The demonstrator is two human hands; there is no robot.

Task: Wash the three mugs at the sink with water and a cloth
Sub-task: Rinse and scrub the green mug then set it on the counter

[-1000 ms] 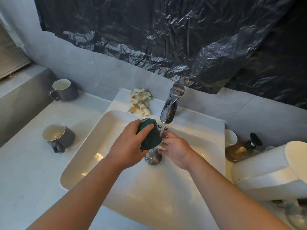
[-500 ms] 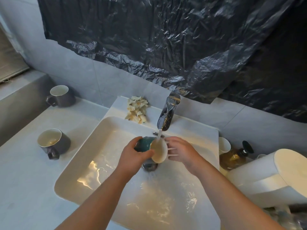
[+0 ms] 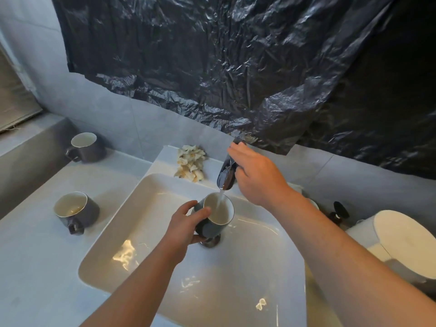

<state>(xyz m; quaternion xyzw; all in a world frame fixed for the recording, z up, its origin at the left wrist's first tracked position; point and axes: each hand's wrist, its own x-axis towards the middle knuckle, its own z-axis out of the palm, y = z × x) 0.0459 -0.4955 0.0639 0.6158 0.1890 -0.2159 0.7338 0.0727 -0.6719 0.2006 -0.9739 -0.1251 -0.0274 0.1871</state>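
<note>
We see the left hand gripping a dark mug with a white inside. The fingers are curled around its side, with the thumb near the rim. The mug is held in the middle of the frame, inside the white sink and just above the drain, with its mouth tilted a little toward us. A thin stream of water falls from the chrome faucet into the mug.

The right hand lies on top of the faucet with rather straight fingers, and the index finger reaches to the lever's far end; it grasps nothing.

At the left of the frame two more dark mugs stand upright on the grey surface, well apart from each other: the far mug near the wall, and the near mug just beside the sink, with its handle toward us. A crumpled pale cloth lies on the back rim of the sink, left of the faucet.

A black plastic sheet covers the wall above. At the right edge, a pump bottle is mostly hidden behind the right forearm, so we cannot read any label on it.
</note>
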